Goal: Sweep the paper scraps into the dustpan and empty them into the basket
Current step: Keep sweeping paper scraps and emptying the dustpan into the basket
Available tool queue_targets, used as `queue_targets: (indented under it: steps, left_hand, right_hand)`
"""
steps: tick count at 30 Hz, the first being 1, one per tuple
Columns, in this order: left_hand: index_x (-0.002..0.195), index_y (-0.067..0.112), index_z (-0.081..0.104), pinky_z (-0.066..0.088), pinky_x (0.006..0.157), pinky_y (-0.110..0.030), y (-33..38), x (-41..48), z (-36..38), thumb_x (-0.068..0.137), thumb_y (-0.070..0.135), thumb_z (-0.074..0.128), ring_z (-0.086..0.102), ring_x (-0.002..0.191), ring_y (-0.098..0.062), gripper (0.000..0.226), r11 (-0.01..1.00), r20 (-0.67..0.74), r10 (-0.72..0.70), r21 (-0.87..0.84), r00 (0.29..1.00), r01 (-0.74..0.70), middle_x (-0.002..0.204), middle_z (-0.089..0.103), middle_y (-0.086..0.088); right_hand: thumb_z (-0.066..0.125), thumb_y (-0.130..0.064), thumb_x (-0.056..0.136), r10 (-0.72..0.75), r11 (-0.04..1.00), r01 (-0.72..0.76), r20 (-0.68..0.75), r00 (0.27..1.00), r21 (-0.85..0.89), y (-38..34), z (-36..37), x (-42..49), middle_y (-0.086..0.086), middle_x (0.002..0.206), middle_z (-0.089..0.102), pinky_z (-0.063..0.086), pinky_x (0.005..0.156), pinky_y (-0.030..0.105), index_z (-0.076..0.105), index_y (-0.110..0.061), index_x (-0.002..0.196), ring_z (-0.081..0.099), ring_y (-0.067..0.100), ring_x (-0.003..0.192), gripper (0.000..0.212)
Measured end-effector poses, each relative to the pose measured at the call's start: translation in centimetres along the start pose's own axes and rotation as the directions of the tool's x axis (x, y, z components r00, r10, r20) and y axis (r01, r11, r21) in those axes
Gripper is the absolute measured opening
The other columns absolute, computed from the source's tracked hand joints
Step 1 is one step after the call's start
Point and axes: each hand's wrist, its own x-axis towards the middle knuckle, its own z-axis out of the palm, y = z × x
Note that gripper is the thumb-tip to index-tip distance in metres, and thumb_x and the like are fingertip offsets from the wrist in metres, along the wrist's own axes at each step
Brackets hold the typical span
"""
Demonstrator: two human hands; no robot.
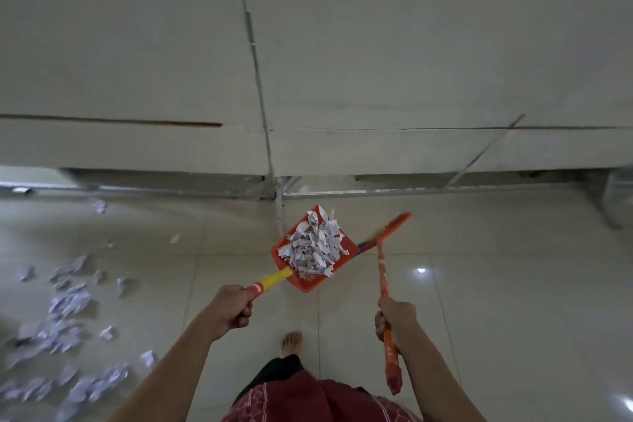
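Loads of loose paper scraps (65, 325) are scattered over the tiled floor (479, 284) on the far left, well apart from everything else. The left hand (231, 310) is curled tight round the yellow-and-red handle of the red dustpan (305, 284), which is held out front with a heap of scraps (313, 247) piled in it right up to the front lip. The right hand (394, 319) is fisted round the orange stick of the broom (383, 276), and the broom head pokes out just behind the pan's right edge, partly hidden.
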Motion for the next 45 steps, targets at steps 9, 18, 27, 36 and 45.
queue_targets:
  steps: [9,18,27,36,45]
  left_hand:
    - [0.092,0.004,0.058,0.028,0.037,-0.018,8.6,4.8,6.4,0.093,0.019,0.065,0.030,0.044,-0.011,0.017,0.969,0.158,0.001,0.244,0.987,-0.040,0.057,0.038,-0.004]
    - [0.089,0.005,0.053,0.027,0.036,-0.016,14.2,8.1,17.6,0.094,0.015,0.063,0.028,0.039,-0.011,0.016,0.897,0.258,0.008,0.426,0.966,-0.121,0.055,0.037,-0.004]
    - [0.092,0.004,0.052,0.030,0.036,-0.016,16.9,7.7,32.6,0.093,0.013,0.065,0.032,0.038,-0.009,0.016,0.874,0.319,0.001,0.461,0.948,-0.156,0.059,0.039,-0.005]
    - [0.098,0.000,0.053,0.030,0.036,-0.016,17.7,5.7,49.4,0.094,0.008,0.062,0.034,0.039,-0.010,0.013,0.865,0.352,-0.018,0.474,0.936,-0.162,0.062,0.040,-0.006]
    - [0.097,0.000,0.053,0.029,0.035,-0.015,19.1,4.9,62.4,0.093,0.006,0.062,0.033,0.036,-0.009,0.012,0.841,0.404,-0.048,0.510,0.913,-0.181,0.060,0.039,-0.006]
  right_hand:
    - [0.050,-0.004,0.093,0.095,0.961,-0.054,-0.139,0.986,0.271,-0.6,-4.6,0.6,0.009,0.053,0.046,0.031,0.034,0.017,0.053,-0.004,0.075,0.036,0.013,0.035,0.018]
    - [0.052,-0.004,0.094,0.149,0.882,-0.027,-0.225,0.963,0.471,0.1,-11.9,2.3,0.010,0.057,0.047,0.032,0.033,0.020,0.055,-0.001,0.082,0.038,0.014,0.036,0.013]
    - [0.052,-0.006,0.096,0.214,0.837,-0.047,-0.246,0.945,0.546,-2.0,-22.8,7.3,0.010,0.061,0.048,0.035,0.036,0.021,0.056,0.003,0.098,0.038,0.014,0.039,0.009]
    - [0.052,-0.007,0.097,0.226,0.834,-0.061,-0.240,0.944,0.548,-3.4,-36.1,11.1,0.011,0.060,0.047,0.037,0.037,0.021,0.055,0.002,0.093,0.039,0.015,0.038,0.011]
    - [0.051,-0.008,0.096,0.173,0.796,0.050,-0.307,0.936,0.603,-4.6,-43.4,13.4,0.009,0.060,0.045,0.035,0.037,0.020,0.055,0.000,0.091,0.038,0.013,0.038,0.010]
